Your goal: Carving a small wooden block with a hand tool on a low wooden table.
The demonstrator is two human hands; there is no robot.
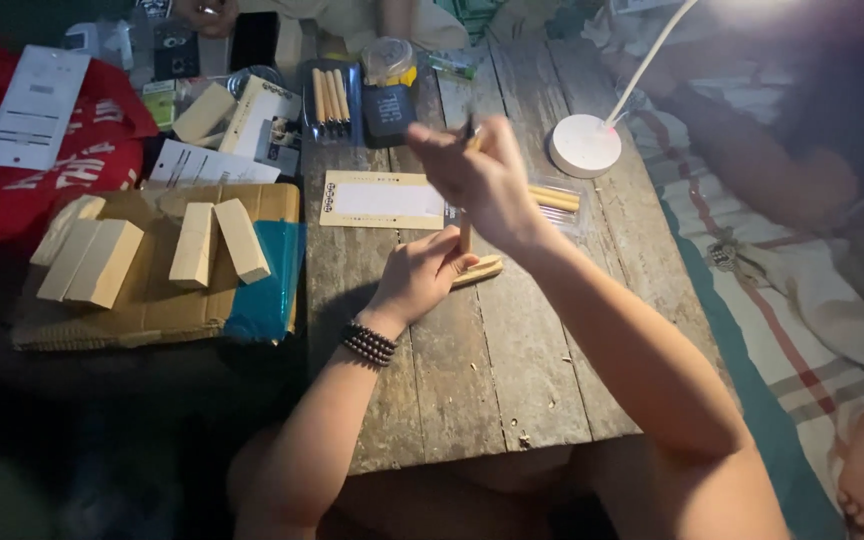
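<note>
Wooden block [479, 270] at frame centre lies pinned to the counter [492, 370] under the left hand [422, 275], fingers pressed together; the right hand [482, 180] hovers above, fingers pinching a thin tool [469, 130].

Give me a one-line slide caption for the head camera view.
Left hand steadies a small wood block on a worn plank table while the right hand raises a thin tool above it.

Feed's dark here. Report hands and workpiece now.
Left hand pins wood piece to table. Right hand raised, gripping carving tool. Nothing between them.
</note>
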